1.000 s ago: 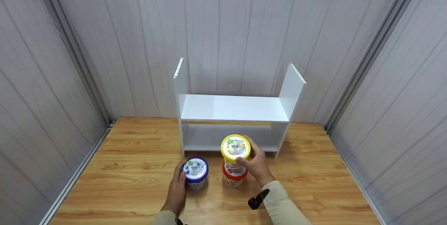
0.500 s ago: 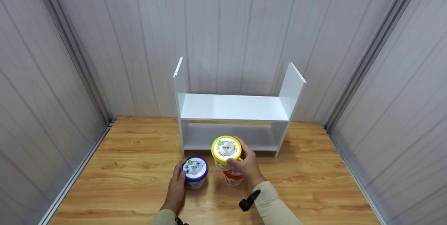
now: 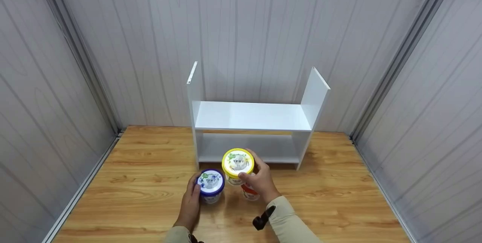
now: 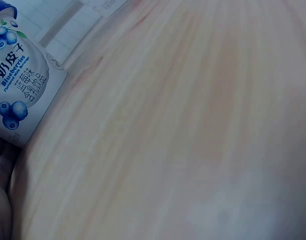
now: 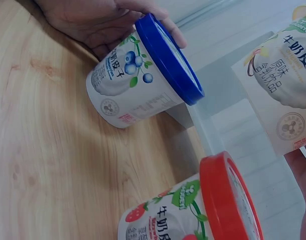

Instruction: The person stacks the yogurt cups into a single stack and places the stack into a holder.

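Note:
My left hand [image 3: 190, 204] holds the left side of a blueberry milk-drink tub [image 3: 211, 182] with a blue lid, which stands upright on the wooden table. Raised off the table, a yellow-lidded tub [image 3: 238, 162] is in the grip of my right hand [image 3: 263, 182], thumb at the near rim of the lid and fingers round its right side. Partly hidden beneath that hand, a red-lidded strawberry tub [image 3: 249, 194] stands on the table. In the right wrist view the yellow-lidded tub [image 5: 285, 85] hangs apart from the blue-lidded one [image 5: 137, 82].
A white two-tier shelf [image 3: 252, 116] with tall side panels stands just behind the tubs. Pale panelled walls [image 3: 150, 47] enclose the wooden table [image 3: 150, 182] at the back and both sides.
My right hand has carried the yellow-lidded tub leftward from above the red-lidded tub, toward the blue-lidded one. The left hand and the blue-lidded tub have stayed in place.

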The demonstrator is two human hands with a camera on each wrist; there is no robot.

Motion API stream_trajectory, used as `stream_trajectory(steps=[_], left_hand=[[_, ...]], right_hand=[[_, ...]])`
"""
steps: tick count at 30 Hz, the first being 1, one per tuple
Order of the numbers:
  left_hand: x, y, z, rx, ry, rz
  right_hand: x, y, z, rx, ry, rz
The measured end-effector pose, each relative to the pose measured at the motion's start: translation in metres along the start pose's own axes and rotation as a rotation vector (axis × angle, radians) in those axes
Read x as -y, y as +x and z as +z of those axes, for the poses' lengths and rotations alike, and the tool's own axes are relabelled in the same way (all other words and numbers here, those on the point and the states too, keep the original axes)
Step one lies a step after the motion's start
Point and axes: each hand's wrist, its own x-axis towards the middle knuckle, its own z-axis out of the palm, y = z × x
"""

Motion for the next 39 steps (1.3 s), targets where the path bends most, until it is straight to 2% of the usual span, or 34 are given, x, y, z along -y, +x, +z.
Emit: stream_trajectory(steps=[9, 16, 23, 30, 39], left_hand=[[0.000, -0.001, 0.000, 0.014, 0.001, -0.011], [-0.001, -0.001, 0.003, 0.010, -0.025, -0.015], [-0.003, -0.001, 0.003, 0.009, -0.044, -0.022], [-0.003, -0.001, 0.001, 0.021, -0.040, -0.031], [-0.001, 0.001, 0.000, 0.045, -0.065, -0.091]], right_hand=[[-0.004, -0.001, 0.010, 0.022, 0.013, -0.045], [-0.002, 0.000, 0.015, 0.004, -0.016, -0.011], [-0.005, 0.000, 0.022, 0.048, 0.066, 0.006], [-0.007, -0.002, 0.029, 0.053, 0.063, 0.026], [-0.010, -0.001, 0.034, 0.073, 0.062, 0.064]])
